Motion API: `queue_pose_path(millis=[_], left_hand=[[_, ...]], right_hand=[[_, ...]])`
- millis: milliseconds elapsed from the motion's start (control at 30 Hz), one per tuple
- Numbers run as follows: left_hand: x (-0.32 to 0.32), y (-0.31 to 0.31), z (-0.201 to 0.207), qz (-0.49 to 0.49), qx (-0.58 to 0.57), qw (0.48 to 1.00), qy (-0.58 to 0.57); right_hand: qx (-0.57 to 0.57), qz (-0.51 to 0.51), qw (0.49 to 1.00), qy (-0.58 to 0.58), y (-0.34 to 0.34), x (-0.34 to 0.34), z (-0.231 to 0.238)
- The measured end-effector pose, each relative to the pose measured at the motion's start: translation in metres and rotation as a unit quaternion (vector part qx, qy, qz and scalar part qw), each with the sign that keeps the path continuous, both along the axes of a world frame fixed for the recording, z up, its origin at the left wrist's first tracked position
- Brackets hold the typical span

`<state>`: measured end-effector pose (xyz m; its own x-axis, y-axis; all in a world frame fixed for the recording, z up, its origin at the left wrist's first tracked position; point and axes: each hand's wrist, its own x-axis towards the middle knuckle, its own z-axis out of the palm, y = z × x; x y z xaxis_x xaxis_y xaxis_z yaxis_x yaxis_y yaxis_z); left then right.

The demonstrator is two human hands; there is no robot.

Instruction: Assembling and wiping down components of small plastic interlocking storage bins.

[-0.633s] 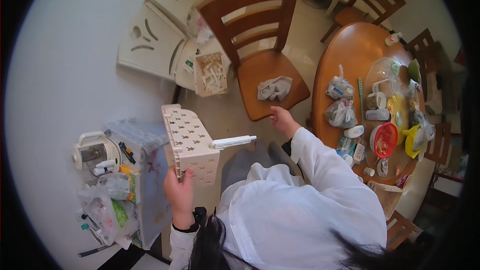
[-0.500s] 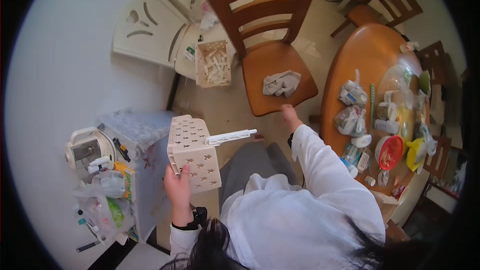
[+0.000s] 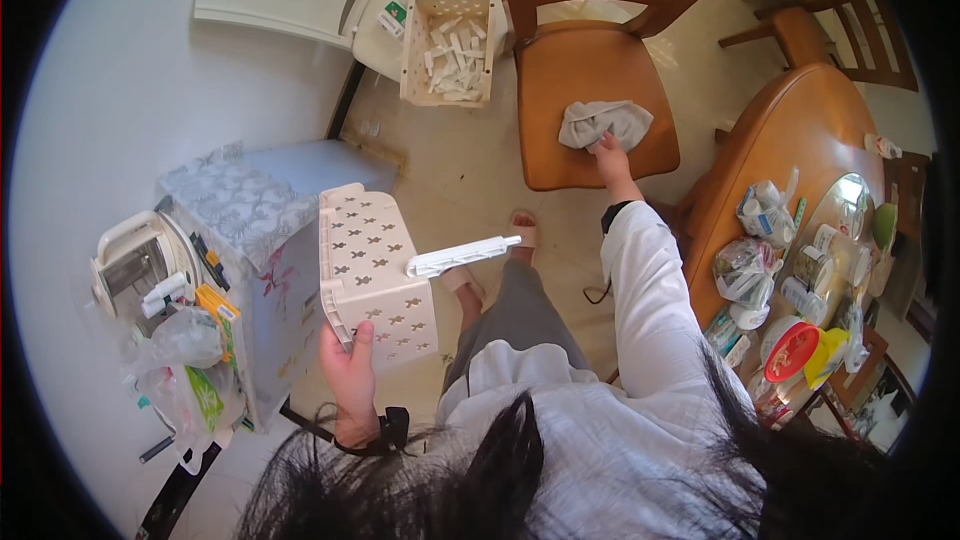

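My left hand grips the lower edge of a beige plastic basket with flower-shaped cutouts, tilted up on its side. A white plastic bar with a narrow tip juts out from its side to the right. Farther out, my right arm reaches to the wooden chair. There my right hand has its fingers closed at the near edge of a crumpled grey cloth lying on the seat.
A second beige basket with several white plastic pieces stands on a white chair at the far left. At left, a cloth-covered cabinet carries an appliance and bags. The round wooden table at right is crowded with jars, bags and a red bowl.
My right hand has moved forward from the chair's front edge onto the cloth. My left hand still holds the basket. The view has shifted, showing my feet.
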<state>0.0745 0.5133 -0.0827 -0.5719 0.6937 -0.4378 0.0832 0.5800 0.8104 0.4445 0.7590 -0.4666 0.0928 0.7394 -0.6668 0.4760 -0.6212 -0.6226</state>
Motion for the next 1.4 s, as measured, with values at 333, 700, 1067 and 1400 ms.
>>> queue_pose_path(millis=[333,700,1067,1400], left_hand=[[0.005,-0.013,-0.009,0.036,0.003,0.999,0.025],[0.010,0.007,0.018,-0.187,-0.007,0.948,0.257],[-0.006,0.021,0.148,-0.449,0.227,0.731,0.461],[-0.003,-0.027,0.215,-0.089,0.656,0.468,0.585]], right_hand=[[-0.079,-0.284,0.949,0.114,0.008,0.004,-0.040],[0.260,-0.181,0.893,0.320,-0.035,-0.048,0.241],[0.363,0.434,0.820,0.085,-0.150,-0.126,0.450],[0.623,0.218,0.721,0.212,-0.217,-0.162,0.516]])
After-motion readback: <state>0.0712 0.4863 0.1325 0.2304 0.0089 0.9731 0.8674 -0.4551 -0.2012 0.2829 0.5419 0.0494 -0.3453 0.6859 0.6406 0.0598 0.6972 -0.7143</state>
